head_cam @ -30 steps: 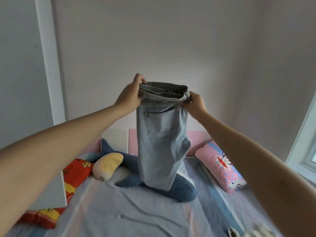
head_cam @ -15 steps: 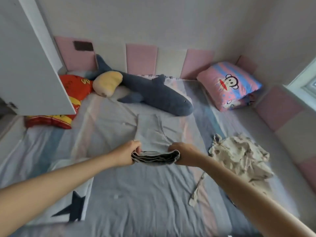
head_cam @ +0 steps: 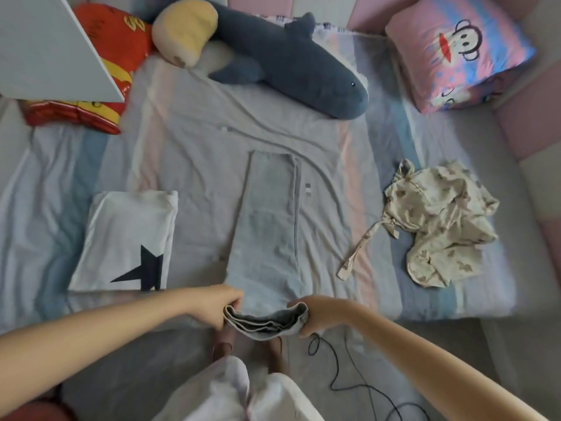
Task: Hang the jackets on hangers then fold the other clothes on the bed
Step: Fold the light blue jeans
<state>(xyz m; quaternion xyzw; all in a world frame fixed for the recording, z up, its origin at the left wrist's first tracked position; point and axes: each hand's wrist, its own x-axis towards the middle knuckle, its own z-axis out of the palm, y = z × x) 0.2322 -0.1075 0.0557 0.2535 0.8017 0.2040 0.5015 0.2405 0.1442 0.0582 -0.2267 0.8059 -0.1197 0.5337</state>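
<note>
Two hands hold the jeans (head_cam: 267,223) by the waistband (head_cam: 264,323). The left hand (head_cam: 221,305) and the right hand (head_cam: 317,314) each take one end, and each grip pinches the doubled denim at the near edge of the bed (head_cam: 194,153). The jeans lie lengthwise up the bed with one leg stacked on the other and the hems toward the shark (head_cam: 288,65).

This looks like the folding step, with the jeans laid out straight but not yet folded across. The next move probably calls for setting the waistband down flat, then bringing one end over the other with the edges matched. A folded shirt (head_cam: 127,238) lies apart on the left. A crumpled cream garment (head_cam: 440,220) lies well apart on the right, unfolded.

The fingertips are buried in the waistband folds. What the cream garment is cannot be told. No jacket or hanger shows. A white panel (head_cam: 45,47) cuts off the corner and part of a red cushion (head_cam: 121,41). The whole view is slightly blurred.
</note>
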